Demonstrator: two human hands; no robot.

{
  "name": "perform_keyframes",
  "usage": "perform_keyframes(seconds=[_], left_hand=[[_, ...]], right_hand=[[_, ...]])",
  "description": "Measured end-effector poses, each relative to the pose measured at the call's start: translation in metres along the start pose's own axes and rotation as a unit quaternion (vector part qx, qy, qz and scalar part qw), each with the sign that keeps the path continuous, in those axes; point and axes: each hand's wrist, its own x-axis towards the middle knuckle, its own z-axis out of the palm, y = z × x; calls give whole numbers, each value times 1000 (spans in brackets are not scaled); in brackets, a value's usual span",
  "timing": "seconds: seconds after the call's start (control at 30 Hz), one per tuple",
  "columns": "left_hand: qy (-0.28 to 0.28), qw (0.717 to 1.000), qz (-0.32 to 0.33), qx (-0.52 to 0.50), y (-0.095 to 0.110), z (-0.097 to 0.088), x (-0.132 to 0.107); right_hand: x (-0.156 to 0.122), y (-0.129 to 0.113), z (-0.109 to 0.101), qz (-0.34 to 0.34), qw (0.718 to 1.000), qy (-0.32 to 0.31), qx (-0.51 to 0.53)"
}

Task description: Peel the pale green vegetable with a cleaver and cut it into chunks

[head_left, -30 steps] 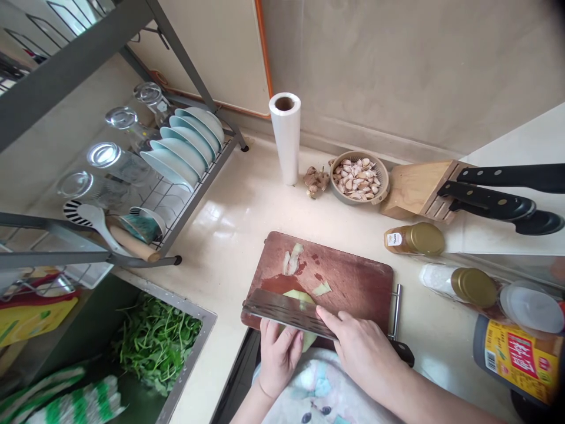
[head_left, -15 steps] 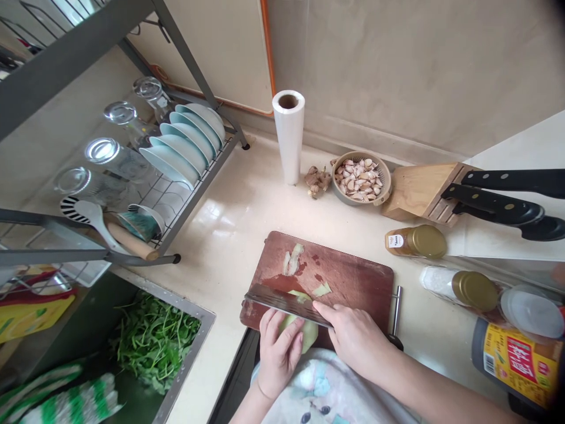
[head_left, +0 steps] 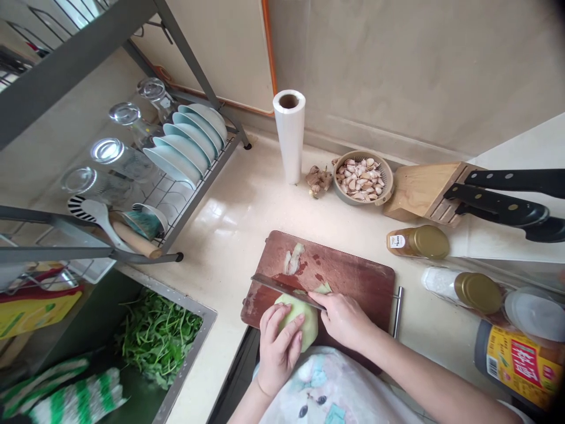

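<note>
My left hand (head_left: 281, 347) is wrapped round the near left side of a round, pale green peeled vegetable (head_left: 308, 323), whose exact kind I cannot make out. It sits at the near edge of a reddish-brown cutting board (head_left: 357, 277). A broad kitchen knife (head_left: 279, 286) is gripped in my right hand (head_left: 346, 319), its handle hidden by the fingers. The blade points left, seen nearly edge-on, just beyond the vegetable's top. Thin pale green pieces (head_left: 293, 259) lie on the board's far left part, and another scrap (head_left: 324, 288) is near my right fingers.
Behind the board stand a white plastic roll (head_left: 291, 138), ginger (head_left: 318, 180), a bowl of garlic (head_left: 339, 194) and a knife block (head_left: 419, 188). Jars (head_left: 430, 242) line the right. A dish rack (head_left: 207, 174) rises at left, above a sink holding leafy greens (head_left: 159, 335).
The knife has turned from showing its broad side over the vegetable to nearly edge-on. More of the vegetable shows now. My left hand stays about where it was.
</note>
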Motion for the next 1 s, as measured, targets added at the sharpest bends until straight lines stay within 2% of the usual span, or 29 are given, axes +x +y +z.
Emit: perform_keyframes(seconds=[0.13, 0.3, 0.4, 0.73, 0.87, 1.0], left_hand=[[-10, 1000, -4, 2, -1, 0, -1], [-14, 999, -11, 40, -1, 0, -2], [-17, 999, -6, 44, 0, -2, -1], [-32, 999, 6, 37, 2, -4, 3], [-29, 999, 4, 30, 3, -3, 3], [-30, 999, -3, 31, 2, -2, 3]], right_hand=[[-15, 6, -1, -16, 998, 23, 59], [-49, 7, 11, 20, 999, 42, 24], [-56, 6, 14, 26, 998, 38, 41], [-45, 8, 19, 23, 997, 50, 51], [-30, 12, 20, 28, 996, 46, 65], [-17, 20, 14, 1, 995, 23, 96]])
